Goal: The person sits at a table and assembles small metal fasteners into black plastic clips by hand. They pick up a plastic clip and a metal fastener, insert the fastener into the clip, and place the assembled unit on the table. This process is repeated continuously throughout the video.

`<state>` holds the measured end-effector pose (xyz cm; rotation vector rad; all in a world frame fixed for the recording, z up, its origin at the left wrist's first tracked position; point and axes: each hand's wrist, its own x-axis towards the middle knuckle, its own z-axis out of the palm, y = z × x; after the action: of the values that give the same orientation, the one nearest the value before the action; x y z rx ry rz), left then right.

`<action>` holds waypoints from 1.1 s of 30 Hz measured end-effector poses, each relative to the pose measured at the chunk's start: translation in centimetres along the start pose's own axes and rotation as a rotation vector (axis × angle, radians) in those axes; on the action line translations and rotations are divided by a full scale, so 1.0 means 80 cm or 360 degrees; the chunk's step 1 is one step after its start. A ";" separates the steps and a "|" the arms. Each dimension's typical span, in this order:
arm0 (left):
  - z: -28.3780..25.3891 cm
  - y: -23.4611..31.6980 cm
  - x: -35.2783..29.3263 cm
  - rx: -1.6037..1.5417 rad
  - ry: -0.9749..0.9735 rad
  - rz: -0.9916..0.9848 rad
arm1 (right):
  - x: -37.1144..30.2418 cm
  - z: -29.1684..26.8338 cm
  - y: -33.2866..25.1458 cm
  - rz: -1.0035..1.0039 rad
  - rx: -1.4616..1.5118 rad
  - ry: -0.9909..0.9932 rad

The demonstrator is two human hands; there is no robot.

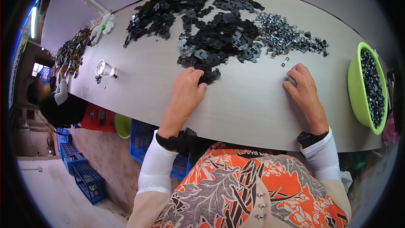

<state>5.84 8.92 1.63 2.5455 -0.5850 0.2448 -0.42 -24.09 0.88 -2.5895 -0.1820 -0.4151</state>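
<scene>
At the near edge of the black-part heap (223, 31), my left hand (186, 92) has fingers closed on a black part (212, 76). Right of heap: silver fasteners (276, 31), plenty left; right hand (304, 88), fingers curled, can't tell on what; farther, green basin (353, 90), well filled, can't confirm finished.

Blk part (209, 76): irregular, notched outline, partly hidden by L hand (187, 90), thumb & fingertips on it; lies low at near edge of heap of blk/dk grey parts (219, 31), similar-looking, jumbled & overlapping, on surface. Sm. grey item (291, 81) betw. thumb & fingers of R hand (304, 88), mostly covered, kind unclear. Loose bolt (285, 62), silvery w/ dk ends, on its side just beyond R fingertips, apart from pile of shiny bolts (278, 31) to R of heap.
</scene>
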 end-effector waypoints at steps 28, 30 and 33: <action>0.072 0.123 -0.006 -0.2658 -0.1305 -0.0989 | -0.049 -0.019 -0.064 -0.0653 0.0649 0.0004; 0.072 0.124 -0.007 -0.2655 -0.1317 -0.0990 | -0.050 -0.019 -0.067 -0.0676 0.0683 0.0006; 0.067 0.124 -0.013 -0.2616 -0.1343 -0.1016 | -0.056 -0.015 -0.065 -0.0690 0.0780 -0.0011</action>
<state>0.74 -1.16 1.13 0.9559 -0.0462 -1.1057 -6.02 -20.40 2.81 -2.0586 -0.7561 -0.4461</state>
